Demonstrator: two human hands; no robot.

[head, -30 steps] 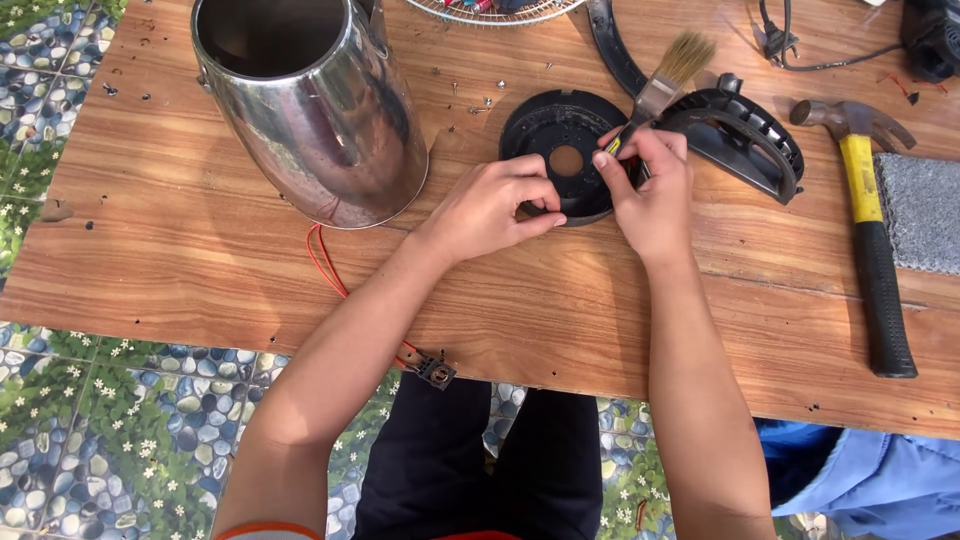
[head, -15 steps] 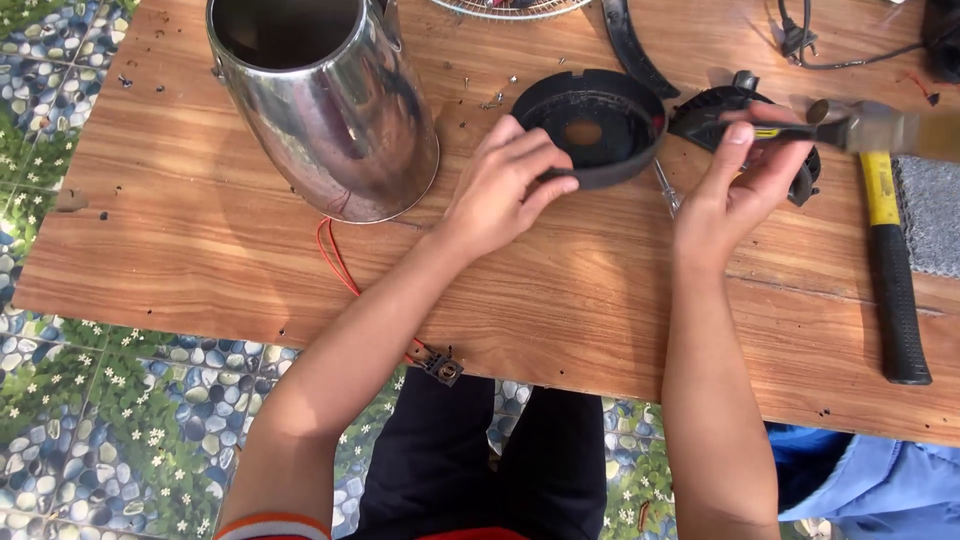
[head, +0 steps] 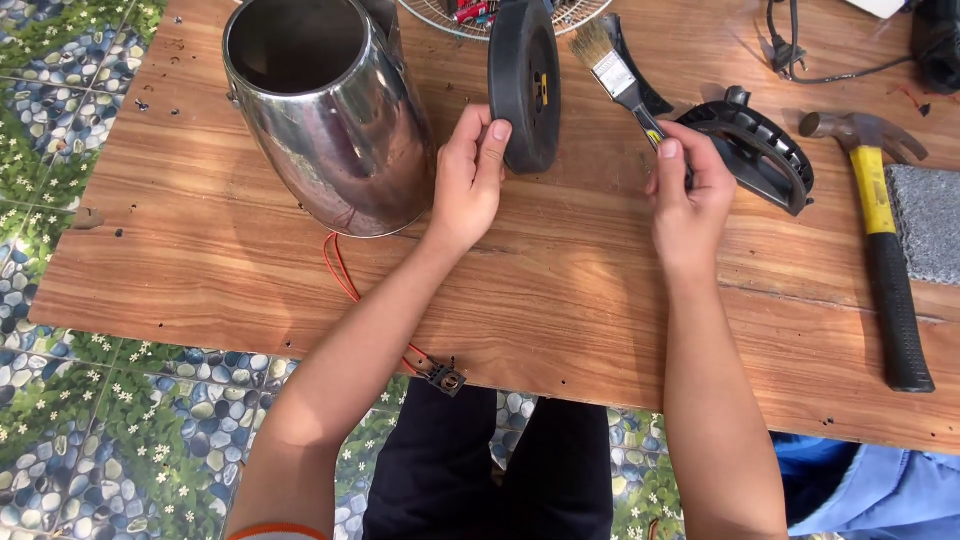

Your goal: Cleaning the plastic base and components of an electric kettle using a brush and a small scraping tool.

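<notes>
My left hand point(head: 468, 175) grips a round black plastic disc point(head: 524, 82) and holds it upright on its edge above the wooden table point(head: 560, 290). My right hand point(head: 688, 190) holds a small paintbrush point(head: 618, 76) by its handle, bristles pointing up and away, just right of the disc. The bristles are a little apart from the disc's face. A shiny steel kettle body point(head: 325, 110) stands tilted right beside my left hand.
A black curved plastic part point(head: 752, 150) lies right of my right hand. A hammer point(head: 880, 240) with a yellow and black handle lies at the right, next to a grey block point(head: 926, 220). Red wires point(head: 340, 275) with a connector point(head: 445, 378) hang off the front edge.
My left hand has lifted the black disc off the table and turned it up on edge. My right hand brought the brush back from the right toward the disc.
</notes>
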